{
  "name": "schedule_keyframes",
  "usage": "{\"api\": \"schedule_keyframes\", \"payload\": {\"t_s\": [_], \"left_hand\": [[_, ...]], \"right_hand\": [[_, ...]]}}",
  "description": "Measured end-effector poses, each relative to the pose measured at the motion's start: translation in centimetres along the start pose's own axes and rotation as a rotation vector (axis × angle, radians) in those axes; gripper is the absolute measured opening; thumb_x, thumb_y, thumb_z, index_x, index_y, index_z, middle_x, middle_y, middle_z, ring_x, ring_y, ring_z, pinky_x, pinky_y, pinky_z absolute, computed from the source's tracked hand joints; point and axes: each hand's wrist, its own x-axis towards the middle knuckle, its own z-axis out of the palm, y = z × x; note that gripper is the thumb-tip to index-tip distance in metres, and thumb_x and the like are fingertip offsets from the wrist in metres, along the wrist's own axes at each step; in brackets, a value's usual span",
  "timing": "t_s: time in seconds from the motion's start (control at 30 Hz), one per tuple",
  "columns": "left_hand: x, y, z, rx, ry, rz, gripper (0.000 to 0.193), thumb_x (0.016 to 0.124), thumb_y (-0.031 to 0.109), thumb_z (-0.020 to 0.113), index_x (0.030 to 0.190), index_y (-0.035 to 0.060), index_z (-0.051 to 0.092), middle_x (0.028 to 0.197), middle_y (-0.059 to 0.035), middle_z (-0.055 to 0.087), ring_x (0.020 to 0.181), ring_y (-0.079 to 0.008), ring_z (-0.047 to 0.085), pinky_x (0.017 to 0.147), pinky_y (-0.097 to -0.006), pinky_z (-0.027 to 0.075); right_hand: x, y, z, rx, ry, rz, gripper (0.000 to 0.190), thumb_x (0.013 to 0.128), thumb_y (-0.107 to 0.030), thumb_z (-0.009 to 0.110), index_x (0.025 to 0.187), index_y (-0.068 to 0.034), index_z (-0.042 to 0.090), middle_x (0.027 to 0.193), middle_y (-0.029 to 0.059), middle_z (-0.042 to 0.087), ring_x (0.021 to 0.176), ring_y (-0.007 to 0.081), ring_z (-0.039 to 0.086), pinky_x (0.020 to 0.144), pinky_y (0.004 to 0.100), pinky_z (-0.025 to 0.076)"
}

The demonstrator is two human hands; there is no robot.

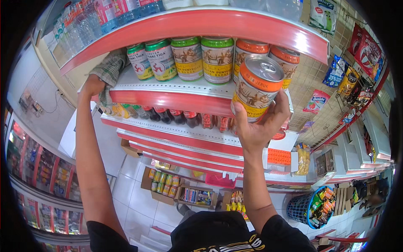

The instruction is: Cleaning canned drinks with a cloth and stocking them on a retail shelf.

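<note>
My right hand grips a drink can with an orange band, tilted in front of the shelf edge. My left hand holds a checked green-grey cloth at the left end of the same shelf. Along this white shelf stands a row of cans. Two green-and-white cans are on the left, then two green-topped cans with yellow lower parts. Two more orange-topped cans stand on the right, one partly hidden behind the held can.
Overhead runs a red-edged shelf with plastic bottles. Below are bottles of dark soda. Snack packets hang on a wire grid at right. On the floor are a carton of cans and a blue basket of packets.
</note>
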Motion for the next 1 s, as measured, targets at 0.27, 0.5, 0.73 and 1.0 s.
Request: {"api": "schedule_keyframes", "payload": {"t_s": [0.27, 0.5, 0.73, 1.0], "left_hand": [[-10.1, 15.1, 1.4, -0.019, 0.377, -0.480, 0.046, 0.081, 0.032, 0.062, 0.108, -0.0055, 0.061, 0.099, -0.0279, 0.063, 0.099, -0.0417, 0.060, 0.083, -0.0437, 0.047], [-17.4, 36.3, 3.8, -0.943, 0.554, 0.281, 0.032, 0.075, 0.002, 0.068, 0.106, 0.0008, 0.062, 0.102, -0.0147, 0.063, 0.097, -0.0279, 0.061, 0.080, -0.0341, 0.049], [-14.8, 40.5, 7.3, -1.037, 0.678, 0.490, 0.051, 0.068, -0.002, 0.068, 0.117, -0.0021, 0.055, 0.117, -0.0178, 0.059, 0.108, -0.0305, 0.058, 0.089, -0.0356, 0.047], [-14.7, 42.3, 8.2, -1.036, 0.761, 0.385, 0.048, 0.069, 0.000, 0.068, 0.116, -0.0022, 0.058, 0.111, -0.0165, 0.059, 0.102, -0.0301, 0.060, 0.088, -0.0362, 0.048]], "right_hand": [[1.2, 0.3, -0.2, -0.210, 0.027, -0.075, 0.086, 0.064, -0.026, 0.086, 0.133, -0.002, 0.040, 0.119, 0.0129, 0.044, 0.108, 0.0227, 0.046, 0.082, 0.0320, 0.047], [0.6, 0.1, 1.1, -0.163, 0.077, -0.006, 0.077, 0.065, -0.023, 0.085, 0.127, -0.002, 0.044, 0.112, 0.0121, 0.044, 0.106, 0.0247, 0.046, 0.079, 0.0324, 0.046], [0.6, 1.3, 1.2, -0.078, 0.128, -0.090, 0.065, 0.064, -0.021, 0.087, 0.111, -0.004, 0.045, 0.111, 0.0141, 0.044, 0.104, 0.0257, 0.048, 0.082, 0.0347, 0.045], [0.8, 0.3, 0.0, -0.133, 0.076, -0.003, 0.046, 0.070, -0.007, 0.071, 0.112, 0.002, 0.053, 0.103, 0.0158, 0.048, 0.097, 0.0268, 0.051, 0.072, 0.0336, 0.046]]}}
